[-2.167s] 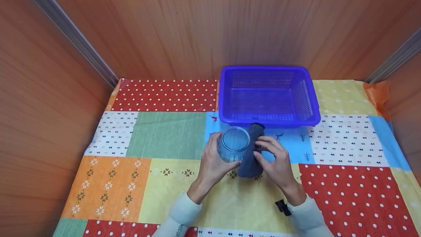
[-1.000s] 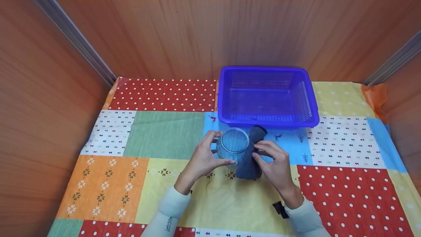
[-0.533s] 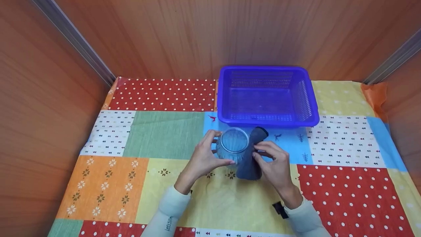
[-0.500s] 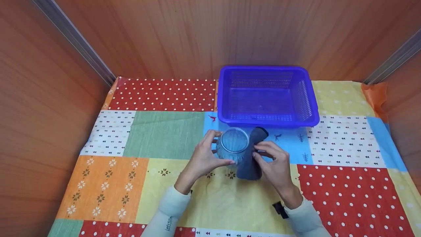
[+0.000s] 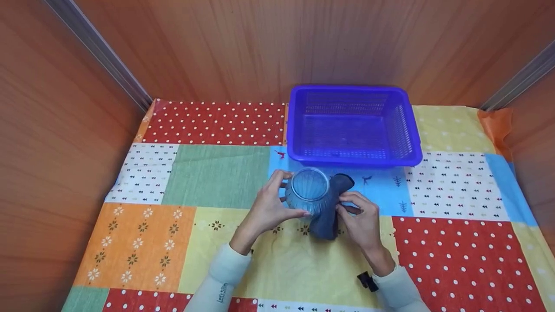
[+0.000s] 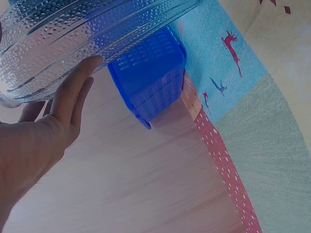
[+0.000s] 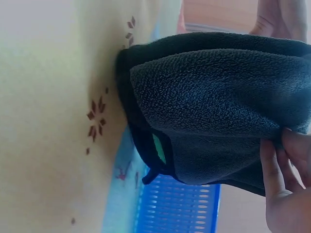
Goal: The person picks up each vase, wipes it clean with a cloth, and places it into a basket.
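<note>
A clear ribbed glass jar (image 5: 309,185), its round mouth facing up toward the head camera, is held by my left hand (image 5: 268,208). Fingers curve round its left and far side while the thumb lies along its near side. In the left wrist view the bumpy, ribbed wall of the jar (image 6: 73,43) fills the top left. My right hand (image 5: 362,221) pinches a folded dark grey cloth (image 5: 326,216) between thumb and fingertips, against the jar's right side. The right wrist view shows this fuzzy cloth (image 7: 214,97) with a black hem and a small green label; it hides the jar there.
A purple plastic basket (image 5: 353,134) with perforated walls stands just beyond the jar, near the back wooden panel (image 5: 243,52). A patchwork tablecloth (image 5: 225,173) covers the table. Wooden panels also rise at left and right.
My right hand has shifted slightly toward me, and the cloth has come down the jar's side with its top end bending right. Since the earliest frame, the left wrist has swung left; the jar has barely moved.
</note>
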`<state>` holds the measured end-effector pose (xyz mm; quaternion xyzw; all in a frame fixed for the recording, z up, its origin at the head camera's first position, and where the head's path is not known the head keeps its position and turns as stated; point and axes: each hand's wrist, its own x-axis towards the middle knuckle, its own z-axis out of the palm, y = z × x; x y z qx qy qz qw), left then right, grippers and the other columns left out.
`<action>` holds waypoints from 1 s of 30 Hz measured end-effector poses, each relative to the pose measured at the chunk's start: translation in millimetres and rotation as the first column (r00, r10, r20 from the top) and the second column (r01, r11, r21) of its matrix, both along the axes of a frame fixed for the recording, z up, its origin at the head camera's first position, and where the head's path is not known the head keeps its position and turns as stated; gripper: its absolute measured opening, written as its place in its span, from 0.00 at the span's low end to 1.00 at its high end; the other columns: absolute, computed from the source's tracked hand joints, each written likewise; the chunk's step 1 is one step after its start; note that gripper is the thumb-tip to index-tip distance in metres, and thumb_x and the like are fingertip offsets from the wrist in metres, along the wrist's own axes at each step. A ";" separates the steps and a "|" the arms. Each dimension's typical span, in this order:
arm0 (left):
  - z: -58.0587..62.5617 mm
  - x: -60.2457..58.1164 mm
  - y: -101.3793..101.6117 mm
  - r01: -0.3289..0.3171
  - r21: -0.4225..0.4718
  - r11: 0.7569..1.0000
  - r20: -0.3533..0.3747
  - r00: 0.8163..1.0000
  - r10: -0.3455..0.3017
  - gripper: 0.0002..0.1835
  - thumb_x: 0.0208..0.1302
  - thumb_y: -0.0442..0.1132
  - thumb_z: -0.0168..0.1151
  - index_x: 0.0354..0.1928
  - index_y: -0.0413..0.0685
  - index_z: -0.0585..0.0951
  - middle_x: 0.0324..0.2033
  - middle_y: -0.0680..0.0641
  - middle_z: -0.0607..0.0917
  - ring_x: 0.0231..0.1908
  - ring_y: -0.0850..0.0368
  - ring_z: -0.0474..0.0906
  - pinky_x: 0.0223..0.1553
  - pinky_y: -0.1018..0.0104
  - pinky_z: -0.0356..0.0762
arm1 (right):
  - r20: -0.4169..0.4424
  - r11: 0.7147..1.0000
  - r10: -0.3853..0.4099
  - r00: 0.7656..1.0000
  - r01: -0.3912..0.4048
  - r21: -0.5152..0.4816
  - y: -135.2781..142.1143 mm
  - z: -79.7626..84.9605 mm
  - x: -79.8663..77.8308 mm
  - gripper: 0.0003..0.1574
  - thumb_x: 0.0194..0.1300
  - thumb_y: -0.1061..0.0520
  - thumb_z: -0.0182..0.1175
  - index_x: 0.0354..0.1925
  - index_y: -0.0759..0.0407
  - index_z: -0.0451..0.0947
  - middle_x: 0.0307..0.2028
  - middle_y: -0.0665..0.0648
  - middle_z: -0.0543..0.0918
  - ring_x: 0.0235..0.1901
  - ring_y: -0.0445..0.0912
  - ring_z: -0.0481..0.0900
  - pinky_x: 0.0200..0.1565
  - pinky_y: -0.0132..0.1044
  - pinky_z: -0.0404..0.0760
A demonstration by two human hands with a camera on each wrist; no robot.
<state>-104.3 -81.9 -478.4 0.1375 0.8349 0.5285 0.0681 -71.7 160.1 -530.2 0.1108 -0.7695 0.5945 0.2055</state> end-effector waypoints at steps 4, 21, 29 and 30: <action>0.5 0.1 -0.5 0.001 -0.014 1.000 -0.017 1.000 -0.001 0.49 0.45 0.45 0.90 0.68 0.48 0.71 0.64 0.44 0.79 0.60 0.45 0.80 0.52 0.51 0.89 | 0.009 1.000 -0.003 1.000 0.003 0.004 -1.1 -5.2 -0.7 0.13 0.55 0.84 0.67 0.36 0.75 0.86 0.38 0.69 0.86 0.44 0.32 0.85 0.45 0.29 0.87; -4.7 -2.7 -2.2 0.026 0.003 1.000 -0.029 0.999 -0.026 0.48 0.48 0.44 0.89 0.68 0.49 0.70 0.65 0.41 0.77 0.62 0.41 0.78 0.52 0.44 0.88 | 0.203 0.994 0.004 0.979 -0.025 0.103 -2.8 -22.6 -6.9 0.10 0.60 0.80 0.66 0.36 0.70 0.85 0.43 0.66 0.87 0.45 0.59 0.88 0.45 0.44 0.91; -5.1 -1.2 -2.3 0.023 -0.016 1.000 -0.033 0.999 -0.023 0.48 0.47 0.46 0.89 0.68 0.51 0.69 0.65 0.46 0.78 0.61 0.46 0.79 0.51 0.50 0.89 | 0.280 0.983 -0.007 0.960 -0.045 0.178 -6.0 -30.1 -7.8 0.11 0.61 0.80 0.66 0.37 0.69 0.85 0.41 0.65 0.88 0.43 0.61 0.90 0.44 0.44 0.91; -5.2 -1.2 -2.4 0.023 -0.018 1.000 -0.033 0.999 -0.023 0.49 0.47 0.46 0.89 0.68 0.51 0.69 0.65 0.46 0.78 0.61 0.47 0.79 0.51 0.51 0.89 | 0.287 0.980 -0.012 0.958 -0.046 0.195 -6.5 -30.9 -8.1 0.11 0.60 0.80 0.66 0.37 0.69 0.85 0.41 0.66 0.88 0.43 0.61 0.90 0.43 0.46 0.91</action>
